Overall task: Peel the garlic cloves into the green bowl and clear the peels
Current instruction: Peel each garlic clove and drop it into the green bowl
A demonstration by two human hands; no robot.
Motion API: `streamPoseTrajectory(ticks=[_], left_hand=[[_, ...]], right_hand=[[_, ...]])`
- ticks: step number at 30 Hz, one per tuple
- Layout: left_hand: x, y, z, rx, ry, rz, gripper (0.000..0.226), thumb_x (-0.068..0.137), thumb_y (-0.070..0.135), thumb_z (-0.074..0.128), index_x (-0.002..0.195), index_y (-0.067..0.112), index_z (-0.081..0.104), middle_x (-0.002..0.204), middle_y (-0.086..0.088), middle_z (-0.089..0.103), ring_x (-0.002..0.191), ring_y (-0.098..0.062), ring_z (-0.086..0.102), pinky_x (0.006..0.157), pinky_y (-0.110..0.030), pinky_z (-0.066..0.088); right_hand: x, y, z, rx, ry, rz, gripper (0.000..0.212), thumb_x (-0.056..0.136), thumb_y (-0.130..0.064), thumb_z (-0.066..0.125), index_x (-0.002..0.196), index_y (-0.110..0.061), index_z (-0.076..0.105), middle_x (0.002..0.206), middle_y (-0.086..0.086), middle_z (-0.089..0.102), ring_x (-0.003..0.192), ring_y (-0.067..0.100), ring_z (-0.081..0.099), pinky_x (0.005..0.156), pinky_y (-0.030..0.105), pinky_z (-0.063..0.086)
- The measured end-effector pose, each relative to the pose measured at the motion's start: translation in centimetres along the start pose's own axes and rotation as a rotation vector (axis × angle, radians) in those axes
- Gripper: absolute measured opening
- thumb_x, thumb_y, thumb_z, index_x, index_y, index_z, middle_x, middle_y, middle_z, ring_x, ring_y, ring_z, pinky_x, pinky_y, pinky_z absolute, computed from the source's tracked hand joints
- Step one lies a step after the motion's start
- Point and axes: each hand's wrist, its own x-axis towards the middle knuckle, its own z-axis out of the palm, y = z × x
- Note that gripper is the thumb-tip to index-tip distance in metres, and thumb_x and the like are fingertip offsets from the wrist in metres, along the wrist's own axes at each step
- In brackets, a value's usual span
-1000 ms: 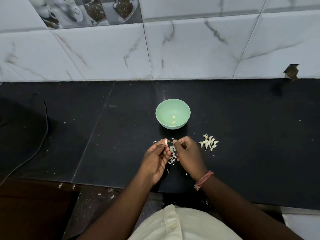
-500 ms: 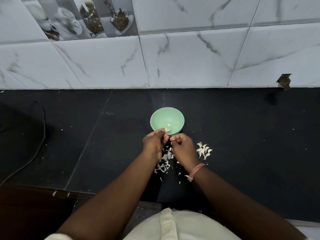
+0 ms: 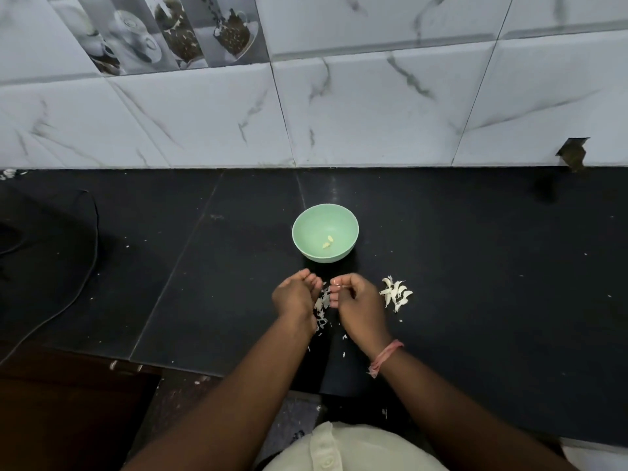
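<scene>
Done: a few peeled cloves lie in the green bowl, far of the hands
Left: unpeeled cloves heaped right; peels littering the counter
Hands: left hand curled, contents unclear; right hand pinching a scrap

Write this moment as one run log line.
left hand: empty, over peels | right hand: pinching peel | green bowl: holds cloves

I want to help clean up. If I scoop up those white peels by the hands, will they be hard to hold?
Probably a bit tricky. The peels look thin and papery, so they are likely very light and floppy. They lie in small scattered flakes on the black counter, so some may slip through fingers or blow away.
</scene>
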Motion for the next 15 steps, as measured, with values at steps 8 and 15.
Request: streamPoseTrajectory(ticks=[8,15], left_hand=[[-2.1,-1.5,-1.3,-0.021,-0.251,-0.194,0.062,0.101,0.058,0.041,0.116,0.001,0.060,0.109,-0.015,0.067,0.109,-0.029,0.067,0.079,-0.038,0.061],[-0.4,0.0,-1.6,0.061,-0.172,-0.105,0.023,0.105,0.024,0.048,0.113,0.008,0.061,0.113,-0.012,0.063,0.101,-0.026,0.062,0.092,-0.039,0.053]], right_hand=[[-2.4,1.9,0.4,-0.462,-0.421,-0.262,0.047,0.110,-0.029,0.032,0.155,-0.017,0.035,0.163,-0.002,0.030,0.153,0.009,0.018,0.126,0.035,0.007],[-1.7,3.1,-1.7,-0.611,-0.014,-0.321,0.029,0.095,-0.031,0.048,0.111,-0.023,0.071,0.122,0.000,0.066,0.117,0.021,0.059,0.104,0.043,0.043]])
